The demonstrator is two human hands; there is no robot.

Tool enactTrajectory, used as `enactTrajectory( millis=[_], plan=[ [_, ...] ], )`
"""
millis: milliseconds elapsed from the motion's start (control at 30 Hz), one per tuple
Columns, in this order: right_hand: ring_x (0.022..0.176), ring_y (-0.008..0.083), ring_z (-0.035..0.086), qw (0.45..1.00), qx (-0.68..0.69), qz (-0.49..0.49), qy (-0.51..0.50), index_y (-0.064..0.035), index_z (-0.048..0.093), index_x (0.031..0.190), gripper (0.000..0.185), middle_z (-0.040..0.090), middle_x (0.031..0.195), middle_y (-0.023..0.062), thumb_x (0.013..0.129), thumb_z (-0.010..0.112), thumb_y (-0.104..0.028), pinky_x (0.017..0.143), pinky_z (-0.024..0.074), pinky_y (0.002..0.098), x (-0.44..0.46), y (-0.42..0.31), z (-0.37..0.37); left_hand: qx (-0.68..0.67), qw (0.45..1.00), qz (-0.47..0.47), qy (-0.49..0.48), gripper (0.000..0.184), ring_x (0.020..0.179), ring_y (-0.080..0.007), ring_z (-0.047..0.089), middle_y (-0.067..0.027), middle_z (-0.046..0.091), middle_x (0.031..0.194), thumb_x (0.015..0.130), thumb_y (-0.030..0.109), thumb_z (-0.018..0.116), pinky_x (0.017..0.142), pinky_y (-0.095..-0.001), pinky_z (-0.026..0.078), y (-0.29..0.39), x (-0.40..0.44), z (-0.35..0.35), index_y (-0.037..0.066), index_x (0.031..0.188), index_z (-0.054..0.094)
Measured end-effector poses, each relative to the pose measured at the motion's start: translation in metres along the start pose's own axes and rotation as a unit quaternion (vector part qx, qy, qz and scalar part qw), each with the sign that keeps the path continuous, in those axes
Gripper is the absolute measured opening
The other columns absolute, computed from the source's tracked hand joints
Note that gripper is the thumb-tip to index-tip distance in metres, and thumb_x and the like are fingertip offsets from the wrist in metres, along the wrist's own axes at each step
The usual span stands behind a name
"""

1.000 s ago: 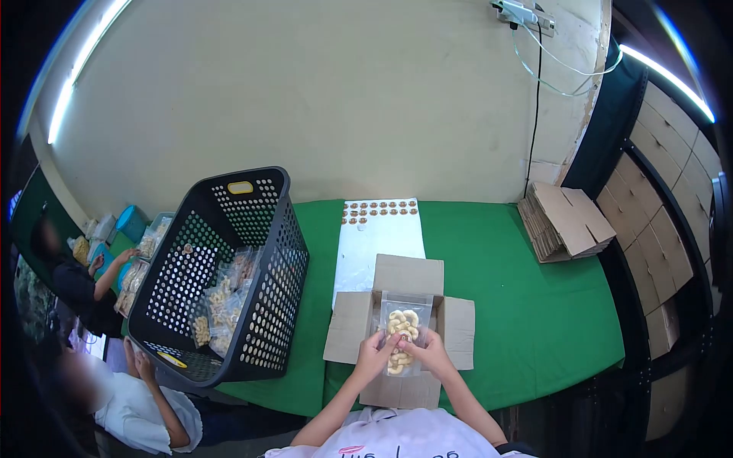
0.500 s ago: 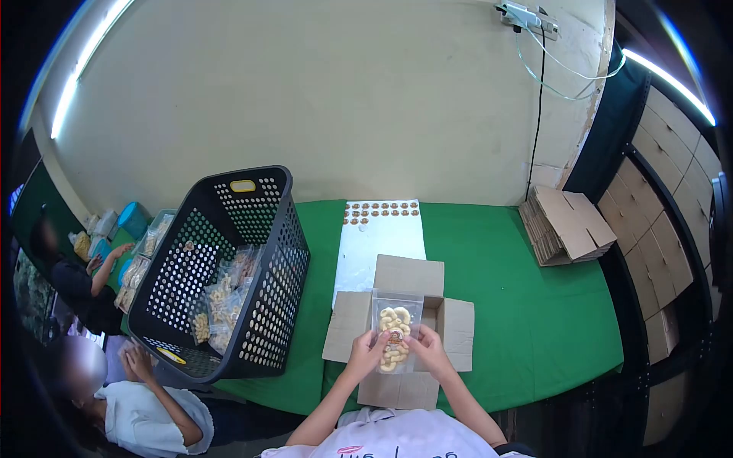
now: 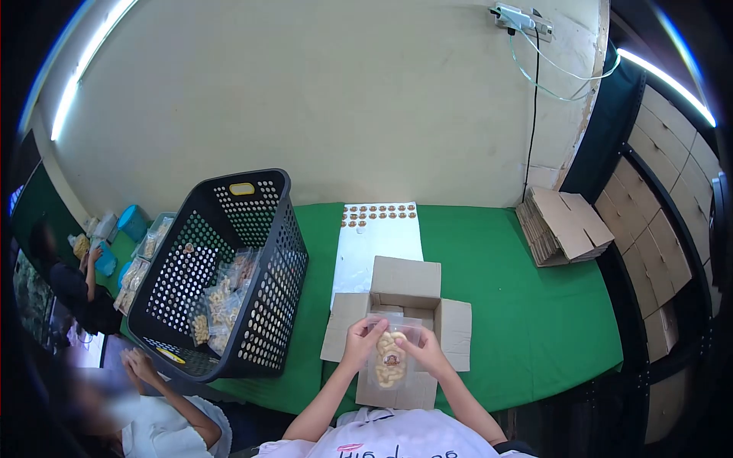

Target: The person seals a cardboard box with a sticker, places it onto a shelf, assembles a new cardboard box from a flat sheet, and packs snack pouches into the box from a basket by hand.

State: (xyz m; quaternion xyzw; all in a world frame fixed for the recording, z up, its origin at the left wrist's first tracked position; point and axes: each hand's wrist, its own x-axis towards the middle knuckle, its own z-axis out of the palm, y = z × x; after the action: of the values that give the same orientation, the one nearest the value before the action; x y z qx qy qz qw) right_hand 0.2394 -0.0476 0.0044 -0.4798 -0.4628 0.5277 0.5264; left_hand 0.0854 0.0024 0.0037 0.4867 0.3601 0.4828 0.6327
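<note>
A clear plastic bag of pale, ring-shaped snacks (image 3: 390, 359) is held up over the cardboard box, with a small round brown sticker on its front. My left hand (image 3: 361, 345) pinches the bag's upper left edge. On the upper right side, my right hand (image 3: 424, 353) grips the same bag, thumb on its front. Beneath both hands stands an open cardboard box (image 3: 407, 275), its flaps spread outward. The bag and hands hide much of its inside. Behind the box lies a white sheet of round brown stickers (image 3: 379, 237), partly used.
A large black perforated basket (image 3: 276, 305) with several snack bags (image 3: 225, 301) stands left on the green cloth (image 3: 527, 336). Flattened cardboard boxes (image 3: 569, 221) are stacked at the right. Two other people are at the far left, one in a white top (image 3: 172, 424).
My hands have shifted to the bag's upper part, and the bag hangs lower, nearer my body. At the left, the person in white has leaned closer and the other person's arms have moved.
</note>
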Motion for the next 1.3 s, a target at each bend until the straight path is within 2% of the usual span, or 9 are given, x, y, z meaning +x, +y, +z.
enactTrajectory(
  millis=[267, 367, 500, 767, 867, 967, 1067, 1167, 1300],
  plan=[
    [0.078, 0.0076, 0.055, 0.990, 0.033, -0.075, 0.117, 0.0006, 0.060, 0.077, 0.010, 0.060, 0.073, 0.0022, 0.079, 0.065, -0.008, 0.067, 0.0442, 0.0240, 0.008, -0.010, 0.015, 0.173, 0.977, 0.075, 0.099, 0.015, 0.060, -0.0054, 0.052, -0.0012, 0.060, 0.066, 0.081, 0.014, 0.064, 0.053, -0.0221, 0.042, 0.004, -0.005, 0.017, -0.001, 0.082, 0.065],
    [0.066, 0.0105, 0.051, 0.958, -0.169, -0.185, 0.138, 0.0012, 0.058, 0.071, 0.011, 0.055, 0.064, 0.0041, 0.076, 0.065, -0.007, 0.058, 0.0400, 0.0260, 0.006, -0.027, 0.030, 0.222, 0.963, 0.068, 0.138, 0.017, 0.060, -0.0048, 0.050, -0.0012, 0.060, 0.065, 0.081, 0.015, 0.065, 0.053, -0.0211, 0.040, 0.025, 0.003, 0.009, -0.002, 0.079, 0.064],
    [0.058, 0.0207, 0.047, 0.947, -0.180, -0.222, 0.147, 0.0013, 0.053, 0.066, 0.015, 0.047, 0.060, 0.0099, 0.074, 0.063, -0.007, 0.054, 0.0362, 0.0323, 0.008, -0.040, 0.053, 0.236, 0.945, 0.137, 0.182, 0.023, 0.062, -0.0060, 0.049, -0.0016, 0.059, 0.066, 0.082, 0.020, 0.063, 0.055, -0.0226, 0.040, 0.032, 0.015, -0.001, -0.003, 0.078, 0.062],
    [0.054, 0.0118, 0.045, 0.960, -0.158, -0.202, 0.113, 0.0016, 0.051, 0.066, 0.017, 0.047, 0.060, 0.0058, 0.075, 0.063, -0.007, 0.050, 0.0359, 0.0250, 0.003, -0.024, 0.063, 0.247, 0.933, 0.142, 0.218, 0.029, 0.063, -0.0073, 0.049, -0.0010, 0.057, 0.065, 0.087, 0.023, 0.057, 0.058, -0.0234, 0.040, 0.018, 0.029, -0.020, -0.004, 0.076, 0.059],
    [0.055, 0.0082, 0.044, 0.971, -0.126, -0.172, 0.106, 0.0007, 0.050, 0.066, 0.019, 0.047, 0.060, 0.0029, 0.077, 0.062, -0.007, 0.051, 0.0351, 0.0227, 0.002, -0.017, 0.062, 0.209, 0.953, 0.091, 0.200, 0.027, 0.066, -0.0066, 0.049, -0.0006, 0.057, 0.067, 0.088, 0.023, 0.055, 0.060, -0.0223, 0.040, 0.009, 0.030, -0.023, -0.003, 0.079, 0.059],
    [0.057, 0.0053, 0.044, 0.987, -0.037, -0.101, 0.116, -0.0009, 0.049, 0.069, 0.018, 0.048, 0.063, -0.0002, 0.080, 0.061, -0.006, 0.051, 0.0342, 0.0201, 0.002, -0.006, 0.053, 0.164, 0.977, 0.056, 0.121, 0.027, 0.078, -0.0147, 0.056, -0.0087, 0.063, 0.084, 0.086, 0.025, 0.058, 0.073, -0.0271, 0.044, 0.000, 0.031, -0.034, -0.001, 0.091, 0.060],
    [0.061, 0.0044, 0.048, 0.988, 0.038, -0.071, 0.135, -0.0026, 0.050, 0.075, 0.014, 0.051, 0.069, -0.0017, 0.085, 0.058, -0.008, 0.055, 0.0386, 0.0189, 0.003, 0.006, 0.038, 0.256, 0.938, 0.191, 0.131, 0.031, 0.091, -0.0207, 0.055, -0.0114, 0.059, 0.100, 0.082, 0.023, 0.062, 0.082, -0.0299, 0.042, 0.008, 0.019, -0.029, 0.001, 0.102, 0.056],
    [0.072, 0.0066, 0.052, 0.987, 0.089, -0.049, 0.128, -0.0007, 0.053, 0.083, 0.011, 0.053, 0.079, 0.0013, 0.086, 0.056, -0.011, 0.060, 0.0435, 0.0191, 0.002, 0.000, 0.030, 0.306, 0.926, 0.222, -0.014, 0.041, 0.102, -0.0266, 0.052, -0.0137, 0.054, 0.110, 0.075, 0.019, 0.068, 0.088, -0.0336, 0.041, 0.017, -0.001, -0.016, 0.000, 0.109, 0.052],
    [0.088, 0.0119, 0.051, 0.991, 0.002, -0.117, 0.068, -0.0001, 0.056, 0.094, 0.014, 0.050, 0.098, 0.0057, 0.085, 0.057, -0.010, 0.070, 0.0444, 0.0232, 0.000, -0.013, 0.039, 0.296, 0.933, 0.205, -0.002, 0.049, 0.105, -0.0277, 0.053, -0.0142, 0.055, 0.109, 0.067, 0.014, 0.073, 0.089, -0.0342, 0.041, 0.022, -0.011, 0.008, 0.001, 0.109, 0.053]
  ],
)
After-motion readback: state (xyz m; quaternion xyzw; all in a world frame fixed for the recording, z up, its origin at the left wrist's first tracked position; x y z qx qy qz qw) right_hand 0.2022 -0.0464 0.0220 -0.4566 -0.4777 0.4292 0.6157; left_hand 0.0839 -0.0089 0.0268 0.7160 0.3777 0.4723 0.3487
